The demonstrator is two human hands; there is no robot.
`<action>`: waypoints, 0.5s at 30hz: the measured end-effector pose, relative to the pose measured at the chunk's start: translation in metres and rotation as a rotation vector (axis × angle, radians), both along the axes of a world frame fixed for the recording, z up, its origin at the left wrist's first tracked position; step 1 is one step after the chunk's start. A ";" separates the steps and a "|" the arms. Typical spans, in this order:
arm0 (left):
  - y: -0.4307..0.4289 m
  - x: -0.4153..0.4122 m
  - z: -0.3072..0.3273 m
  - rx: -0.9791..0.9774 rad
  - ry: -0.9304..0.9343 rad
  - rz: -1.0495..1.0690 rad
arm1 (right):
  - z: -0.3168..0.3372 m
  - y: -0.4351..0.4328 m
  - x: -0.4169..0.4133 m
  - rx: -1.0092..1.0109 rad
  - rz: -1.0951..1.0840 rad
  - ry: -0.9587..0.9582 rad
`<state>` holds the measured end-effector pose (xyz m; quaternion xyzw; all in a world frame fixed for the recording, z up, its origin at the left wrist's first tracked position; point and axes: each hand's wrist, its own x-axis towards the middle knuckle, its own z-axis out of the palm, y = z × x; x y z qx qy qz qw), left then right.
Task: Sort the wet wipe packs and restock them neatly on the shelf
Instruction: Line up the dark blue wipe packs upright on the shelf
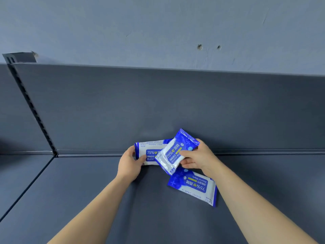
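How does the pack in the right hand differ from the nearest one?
The held pack is tilted in the right hand; the near pack lies flat on the shelf. The held pack's print runs diagonally; the near pack's reads upside down. Both are blue-and-white alcohol wipes.

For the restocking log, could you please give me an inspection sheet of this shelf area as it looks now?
Surface: dark grey shelf.
Job's things: three wipe packs: left pack, tilted pack overlapping it, third pack lying flat, print upside down.
Clutter: nothing seen.
Hands: left hand grips left pack; right hand pinches tilted pack.
Cables: nothing seen.
Surroundings: back panel, slotted upright, wall with two holes.
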<state>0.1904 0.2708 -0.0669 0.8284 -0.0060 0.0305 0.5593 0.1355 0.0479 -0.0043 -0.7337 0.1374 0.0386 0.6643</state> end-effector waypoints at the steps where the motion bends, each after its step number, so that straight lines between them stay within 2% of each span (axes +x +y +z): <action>1: -0.001 -0.001 0.002 -0.061 0.026 0.002 | -0.003 0.006 0.000 0.042 -0.032 -0.002; 5: -0.007 -0.007 0.005 -0.134 0.054 -0.020 | -0.024 0.024 0.005 0.184 -0.150 0.035; 8: -0.016 -0.013 0.007 -0.097 0.044 -0.040 | -0.031 0.034 0.008 0.107 -0.132 0.048; 9: -0.018 -0.014 0.006 -0.075 0.042 -0.032 | -0.034 0.034 0.007 0.013 -0.101 0.039; 13: -0.020 -0.015 0.012 0.032 -0.016 0.020 | -0.027 0.012 -0.003 -0.631 0.063 0.007; 15: -0.018 -0.014 0.015 0.063 -0.079 0.033 | -0.017 -0.008 -0.010 -0.871 0.193 0.135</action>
